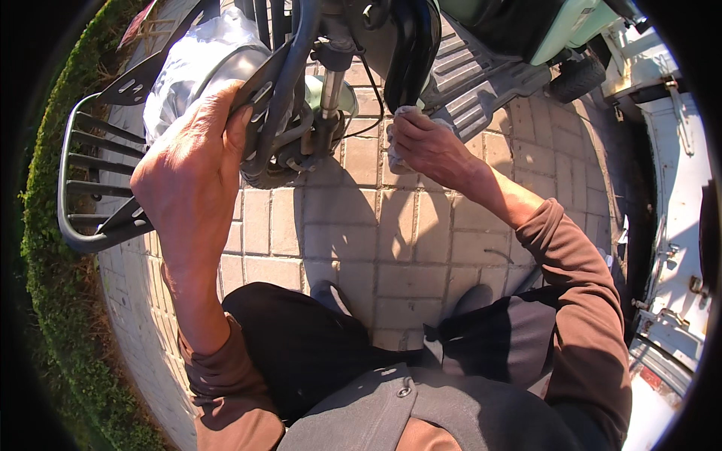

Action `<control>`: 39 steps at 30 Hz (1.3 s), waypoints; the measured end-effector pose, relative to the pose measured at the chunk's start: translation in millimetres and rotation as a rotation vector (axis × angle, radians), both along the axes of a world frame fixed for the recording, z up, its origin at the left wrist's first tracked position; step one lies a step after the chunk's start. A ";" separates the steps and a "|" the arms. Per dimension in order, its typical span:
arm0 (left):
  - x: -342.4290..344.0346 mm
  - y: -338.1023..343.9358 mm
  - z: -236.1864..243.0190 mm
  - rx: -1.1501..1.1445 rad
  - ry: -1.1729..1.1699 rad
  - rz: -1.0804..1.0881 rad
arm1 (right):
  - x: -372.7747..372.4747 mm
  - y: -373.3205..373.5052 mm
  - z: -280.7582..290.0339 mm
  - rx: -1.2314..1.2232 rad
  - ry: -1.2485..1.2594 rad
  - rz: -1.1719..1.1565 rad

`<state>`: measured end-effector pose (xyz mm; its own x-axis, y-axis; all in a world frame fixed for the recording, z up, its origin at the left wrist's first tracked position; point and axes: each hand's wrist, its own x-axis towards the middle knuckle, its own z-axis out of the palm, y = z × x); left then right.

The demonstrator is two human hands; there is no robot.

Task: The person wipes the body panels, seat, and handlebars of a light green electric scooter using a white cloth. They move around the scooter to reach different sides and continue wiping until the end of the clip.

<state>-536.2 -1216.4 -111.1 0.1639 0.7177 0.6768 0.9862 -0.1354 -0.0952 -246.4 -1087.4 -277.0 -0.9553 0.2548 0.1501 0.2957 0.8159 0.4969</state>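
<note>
My left hand (192,161) is closed on a flat, slotted black metal bar (265,84) of the front carrier on a parked scooter-like vehicle, its thumb and fingers pinching the edge. Just beyond that hand sits a crinkled white plastic bag (199,52) around a rounded, shiny part. My right hand (432,150) grips a crumpled whitish cloth (397,159) at the lower end of the glossy black front panel (414,52). The fork tube (331,94) and a thin black cable (368,129) lie between my hands. My right fingertips are partly hidden by the cloth.
A black slatted rack (98,180) juts out at left, beside a green hedge (56,316). The vehicle's ribbed grey footboard (481,79) extends to the far right. A worn white vehicle body (681,225) stands at the right. Paving bricks (406,278) lie under my feet.
</note>
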 end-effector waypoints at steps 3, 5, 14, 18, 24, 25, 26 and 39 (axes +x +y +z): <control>-1.0 -0.3 0.0 -0.063 -0.019 0.025 | 11.2 11.2 13.3 0.072 0.119 0.026; -2.1 0.5 -0.2 0.022 0.016 -0.024 | 18.8 18.6 40.9 0.082 0.342 0.002; 3.4 1.2 -0.2 -0.034 0.002 0.093 | -31.2 44.0 67.7 -0.315 1.529 -0.339; 3.2 -0.1 -2.2 -0.055 -0.012 0.138 | -29.3 -5.2 -5.3 -0.693 1.309 -0.755; 2.5 -1.8 -1.7 -0.092 0.019 0.145 | 12.8 7.9 -26.2 -0.253 0.762 -0.390; 1.9 -2.2 -1.1 -0.115 0.029 0.168 | 20.8 20.6 -20.1 -0.337 0.756 -0.482; 1.6 -2.4 -0.7 -0.119 0.033 0.153 | 24.0 30.6 -14.4 -0.429 0.716 -0.548; 3.1 -1.2 0.2 -0.087 0.044 0.125 | 2.0 19.0 19.1 -1.299 1.265 -0.714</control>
